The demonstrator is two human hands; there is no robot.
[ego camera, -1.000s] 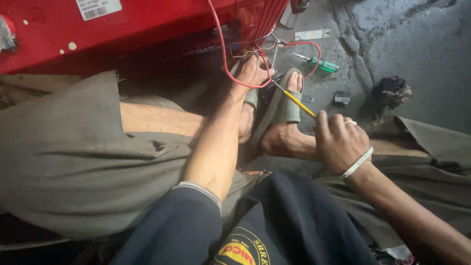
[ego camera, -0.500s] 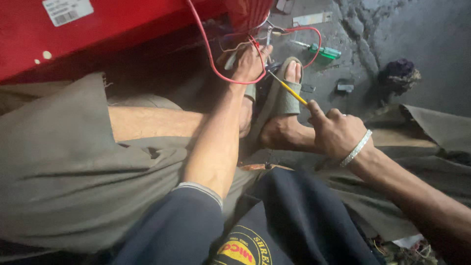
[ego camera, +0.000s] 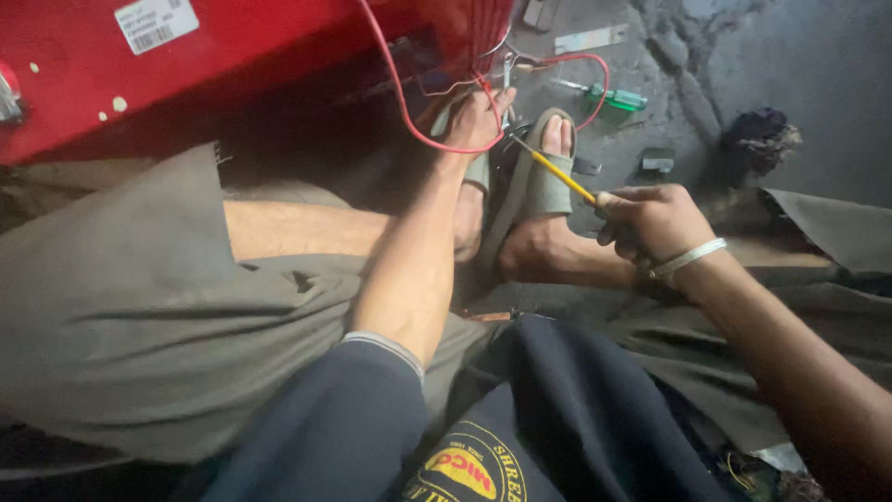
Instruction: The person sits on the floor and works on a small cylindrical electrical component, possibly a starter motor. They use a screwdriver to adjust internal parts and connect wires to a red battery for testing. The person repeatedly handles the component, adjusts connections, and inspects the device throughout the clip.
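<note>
Seen from the head camera, the person is sitting on the grey concrete floor (ego camera: 818,74) with both legs stretched toward a red metal machine housing (ego camera: 232,65). The left hand (ego camera: 478,119) is reaching up to the lower edge of that housing, its fingers curling closed around a thin red insulated wire (ego camera: 401,116) that is looping down from the machine; just which strand the fingertips are pinching is hard to tell in the shadow. The right hand (ego camera: 655,223), wearing a silver metal bangle (ego camera: 686,259) at the wrist, is clenching the rear end of a slim yellow-handled tool (ego camera: 557,172), probably a screwdriver or probe. Its dark tip is pointing up and left, ending just beside the left hand's fingers at the wire cluster.

Both feet are resting in grey-green strapped sandals (ego camera: 544,177) directly under the hands. Farther off on the floor a green-handled screwdriver (ego camera: 609,96) is lying near a flat pale metal strip (ego camera: 590,39), and a dark crumpled rag (ego camera: 757,139) is sitting well apart to the right.

The step in hand looks like working the tool tip into a wire connection while the other hand is steadying the lead. The next move seems to call for a fine, steady push of the tip at the joint, with the wire kept taut and clear of the neighbouring strands.
</note>
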